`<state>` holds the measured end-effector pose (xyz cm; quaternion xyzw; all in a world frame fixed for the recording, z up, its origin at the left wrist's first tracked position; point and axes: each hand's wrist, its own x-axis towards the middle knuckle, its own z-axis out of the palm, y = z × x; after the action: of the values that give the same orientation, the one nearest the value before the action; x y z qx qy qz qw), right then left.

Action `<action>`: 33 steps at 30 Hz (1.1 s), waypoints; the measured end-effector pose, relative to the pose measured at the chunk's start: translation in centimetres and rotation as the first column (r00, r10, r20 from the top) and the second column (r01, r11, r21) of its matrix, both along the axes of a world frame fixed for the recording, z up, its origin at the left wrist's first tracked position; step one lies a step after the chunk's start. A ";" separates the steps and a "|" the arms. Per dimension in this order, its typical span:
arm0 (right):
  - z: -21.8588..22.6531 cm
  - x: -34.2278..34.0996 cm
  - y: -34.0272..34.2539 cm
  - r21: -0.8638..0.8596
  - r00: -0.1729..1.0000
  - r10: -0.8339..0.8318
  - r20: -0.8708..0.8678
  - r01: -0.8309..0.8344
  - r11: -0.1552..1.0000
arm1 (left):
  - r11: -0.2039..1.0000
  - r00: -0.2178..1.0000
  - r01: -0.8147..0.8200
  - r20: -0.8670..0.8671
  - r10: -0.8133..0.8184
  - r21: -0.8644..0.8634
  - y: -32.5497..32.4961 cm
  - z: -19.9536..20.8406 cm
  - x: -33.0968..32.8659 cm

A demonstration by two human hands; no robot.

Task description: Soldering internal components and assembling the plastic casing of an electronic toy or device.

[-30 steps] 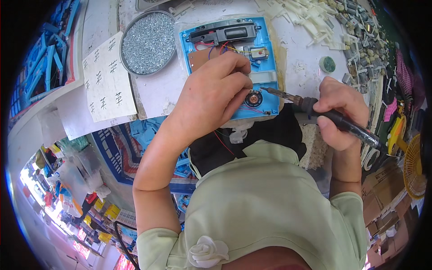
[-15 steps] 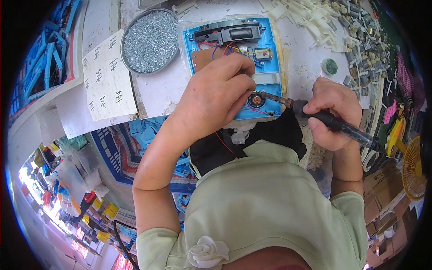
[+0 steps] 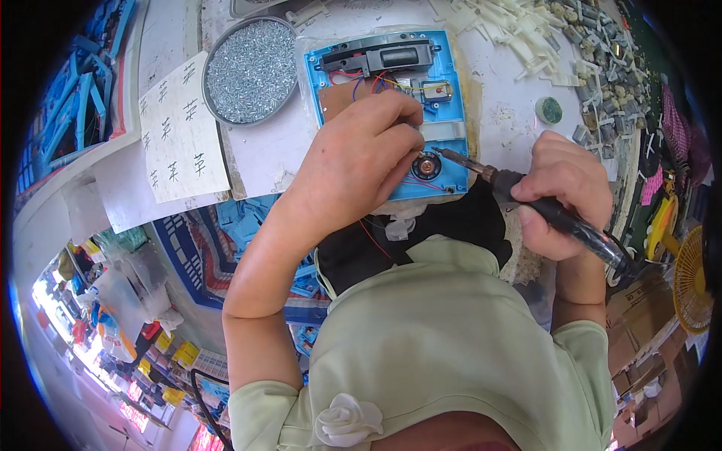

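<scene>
My right hand [image 3: 564, 195] grips a soldering iron [image 3: 545, 209] by its black handle. The iron's tip points left, close to a small round speaker [image 3: 426, 166] in a blue plastic housing [image 3: 448, 180]. My left hand [image 3: 368, 150] lies over the housing, its fingers pinched just left of the speaker; what they pinch is hidden. Past the left hand a brown circuit board [image 3: 338, 98] shows in part, with red, blue and yellow wires around it. A small motor [image 3: 436, 91] and a long black part [image 3: 380, 56] sit in the housing's far half.
A round dish of small metal screws [image 3: 252, 71] stands left of the housing, beside a paper sheet [image 3: 180, 131] with handwriting. White plastic parts [image 3: 504, 34] and many small motors [image 3: 602, 83] lie at the far right. A small round green tin [image 3: 549, 110] sits near the right hand.
The soldering iron's tip has drawn back slightly from the pinched fingers, and my right hand has shifted a little right and down. My left hand stays nearly in place.
</scene>
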<state>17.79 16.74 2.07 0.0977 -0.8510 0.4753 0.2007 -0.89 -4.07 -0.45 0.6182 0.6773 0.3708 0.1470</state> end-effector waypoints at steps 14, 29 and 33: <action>-0.2 1.1 1.1 -0.099 0.994 -0.103 -0.038 0.098 0.990 | 0.999 0.999 0.024 0.026 -0.025 0.049 -0.1 -0.2 -0.2; -0.2 1.1 0.5 -0.098 0.996 -0.089 -0.012 0.087 0.991 | 0.999 0.999 -0.040 0.020 0.039 0.028 0.2 -0.6 0.7; -0.3 1.0 0.2 -0.072 0.998 -0.053 0.034 0.056 0.996 | 0.999 0.999 -0.040 -0.001 0.040 0.012 0.1 -0.7 0.7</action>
<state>18.83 16.97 1.82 0.0594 -0.8385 0.5021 0.2032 -0.21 -3.94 -1.13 0.6058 0.6873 0.3774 0.1353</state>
